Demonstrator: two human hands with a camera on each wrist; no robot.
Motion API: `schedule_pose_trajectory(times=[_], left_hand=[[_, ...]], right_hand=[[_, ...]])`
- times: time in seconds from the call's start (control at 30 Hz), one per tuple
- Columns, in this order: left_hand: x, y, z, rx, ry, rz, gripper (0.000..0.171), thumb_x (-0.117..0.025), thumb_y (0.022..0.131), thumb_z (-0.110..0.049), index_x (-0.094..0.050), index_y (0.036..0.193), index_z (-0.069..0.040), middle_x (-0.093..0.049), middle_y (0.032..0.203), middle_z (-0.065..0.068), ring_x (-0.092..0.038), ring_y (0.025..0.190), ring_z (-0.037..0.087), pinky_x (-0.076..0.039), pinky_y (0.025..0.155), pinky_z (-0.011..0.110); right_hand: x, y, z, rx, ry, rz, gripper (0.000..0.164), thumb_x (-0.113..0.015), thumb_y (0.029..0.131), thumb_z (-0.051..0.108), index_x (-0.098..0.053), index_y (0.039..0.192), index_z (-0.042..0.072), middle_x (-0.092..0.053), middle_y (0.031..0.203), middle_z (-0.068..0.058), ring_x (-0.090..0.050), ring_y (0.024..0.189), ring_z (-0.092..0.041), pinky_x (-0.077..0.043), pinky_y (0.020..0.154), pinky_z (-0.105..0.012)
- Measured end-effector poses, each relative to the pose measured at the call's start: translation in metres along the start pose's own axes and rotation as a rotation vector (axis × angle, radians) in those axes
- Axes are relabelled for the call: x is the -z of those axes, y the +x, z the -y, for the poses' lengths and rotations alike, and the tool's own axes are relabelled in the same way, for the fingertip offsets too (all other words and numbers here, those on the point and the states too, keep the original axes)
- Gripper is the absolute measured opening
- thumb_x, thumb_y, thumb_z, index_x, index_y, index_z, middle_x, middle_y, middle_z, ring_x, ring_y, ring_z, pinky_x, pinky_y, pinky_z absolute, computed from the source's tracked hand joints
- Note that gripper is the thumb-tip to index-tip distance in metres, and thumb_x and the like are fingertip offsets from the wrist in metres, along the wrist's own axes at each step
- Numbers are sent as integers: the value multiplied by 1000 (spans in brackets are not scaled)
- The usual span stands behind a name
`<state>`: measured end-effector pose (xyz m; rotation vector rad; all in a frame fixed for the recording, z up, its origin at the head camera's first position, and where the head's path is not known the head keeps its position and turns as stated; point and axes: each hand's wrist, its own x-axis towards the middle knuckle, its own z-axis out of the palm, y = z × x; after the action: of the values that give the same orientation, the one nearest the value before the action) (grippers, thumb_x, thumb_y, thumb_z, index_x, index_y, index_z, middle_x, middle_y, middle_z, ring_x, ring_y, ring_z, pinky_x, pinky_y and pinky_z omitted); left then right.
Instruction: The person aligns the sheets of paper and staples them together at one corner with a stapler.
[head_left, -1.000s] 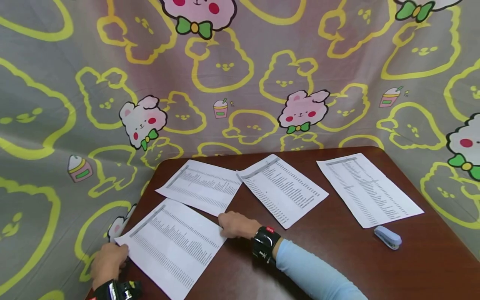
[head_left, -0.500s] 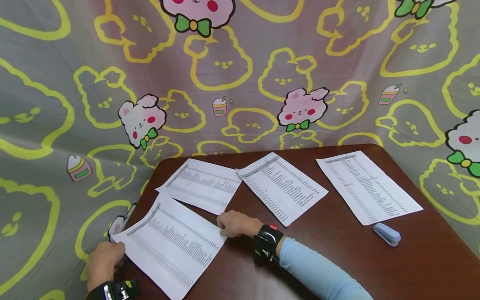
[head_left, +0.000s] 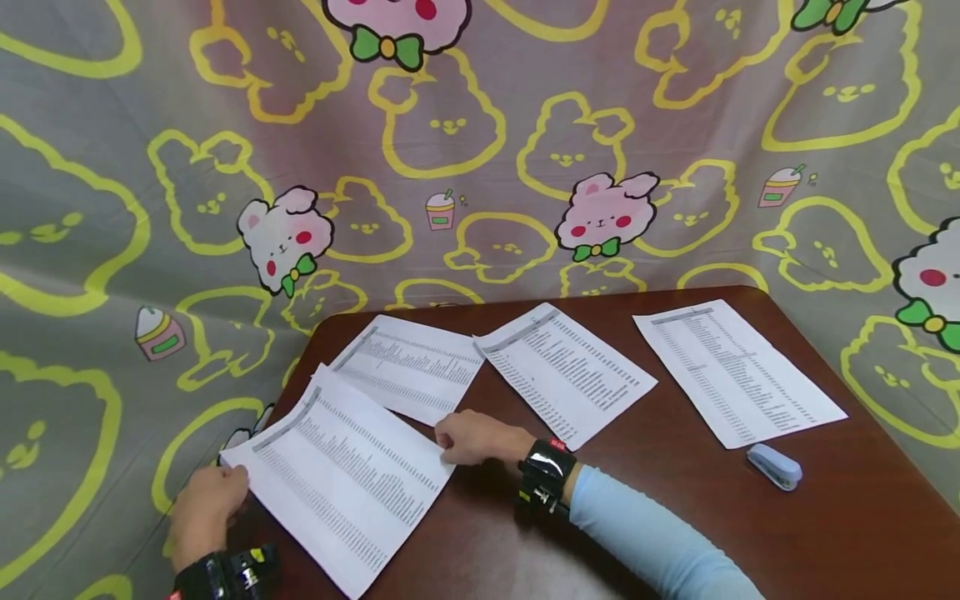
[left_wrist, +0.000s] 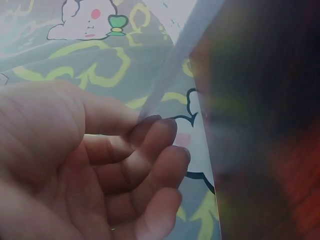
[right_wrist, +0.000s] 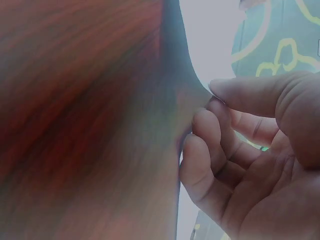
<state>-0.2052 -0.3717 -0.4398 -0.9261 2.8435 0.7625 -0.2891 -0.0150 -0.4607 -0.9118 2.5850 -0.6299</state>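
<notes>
A printed sheet of paper (head_left: pixel 341 479) is held between both hands at the table's left, its far edge overlapping another sheet behind. My left hand (head_left: pixel 206 508) pinches its left corner; in the left wrist view, thumb and index finger (left_wrist: pixel 152 132) meet on the paper's edge while the others curl beneath. On the opposite corner, my right hand (head_left: pixel 483 437) pinches too, and the right wrist view has the thumb (right_wrist: pixel 245 92) pressing the paper (right_wrist: pixel 210 40) against the index finger. Black bands with small devices circle both wrists.
A second printed sheet (head_left: pixel 412 362) lies just behind the held one, a third sheet (head_left: pixel 566 375) at the middle back. Farther right is another sheet (head_left: pixel 738 371), with a pale blue stapler (head_left: pixel 775 467) near its lower edge. Patterned cloth (head_left: pixel 495 150) hangs around the brown table (head_left: pixel 847 533).
Both hands have kept their grip on the sheet's corners. The sheet has risen and shifted slightly away from me, and its far corner now covers part of the sheet behind.
</notes>
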Motion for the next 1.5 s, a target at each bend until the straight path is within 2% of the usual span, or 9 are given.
schedule_pose_trajectory(times=[0.17,0.27,0.33,0.63,1.0,1.23,1.33,1.5], left_hand=[[1,-2,-8,-24,11,-14,44,-34,97,-28,-62,79,0,-64,68,12,-59,63,25,-37,59,39],[2,-4,-13,-38,10,-11,44,-33,98,-28,-61,90,5,-64,70,13,-59,64,25,-38,57,37],[4,-5,-16,-54,20,-13,44,-32,98,-28,-61,91,5,-64,70,13,-58,64,25,-37,56,36],[9,-1,-26,-108,36,-32,45,-31,99,-30,-56,75,-2,-55,64,10,-51,63,26,-34,57,37],[13,5,-43,-182,7,-33,47,-30,102,-32,-58,85,2,-61,68,12,-52,65,26,-34,57,36],[11,5,-56,-245,0,-63,46,-31,103,-33,-56,82,0,-61,68,11,-51,65,27,-33,55,35],[10,7,-61,-258,7,-72,47,-31,103,-34,-57,84,1,-62,69,12,-52,67,28,-33,56,36],[10,11,-73,-324,9,-89,51,-30,104,-34,-60,101,6,-64,76,17,-55,72,31,-36,60,38]], right_hand=[[4,-3,-7,-6,-4,-15,9,-68,87,20,-61,82,18,-53,69,6,-51,57,-10,-38,53,-23],[7,-6,-9,1,37,2,12,-69,89,19,-60,81,18,-55,69,6,-53,54,-9,-41,51,-22],[9,-7,-10,3,81,17,13,-69,89,18,-59,81,17,-57,70,5,-55,52,-8,-43,49,-21],[17,-17,-16,19,252,51,16,-70,88,15,-57,79,16,-57,72,5,-57,50,-11,-47,48,-22],[31,-25,-31,52,383,127,15,-70,89,17,-60,78,15,-55,66,3,-53,49,-12,-45,46,-23],[40,-30,-40,64,470,191,17,-70,89,16,-59,76,13,-57,62,0,-54,51,-14,-45,48,-27],[45,-33,-43,70,489,202,17,-70,89,17,-59,76,12,-57,62,-1,-54,51,-15,-45,49,-28],[51,-36,-48,80,530,231,19,-71,88,18,-58,76,11,-58,65,-6,-55,52,-16,-46,50,-30]])
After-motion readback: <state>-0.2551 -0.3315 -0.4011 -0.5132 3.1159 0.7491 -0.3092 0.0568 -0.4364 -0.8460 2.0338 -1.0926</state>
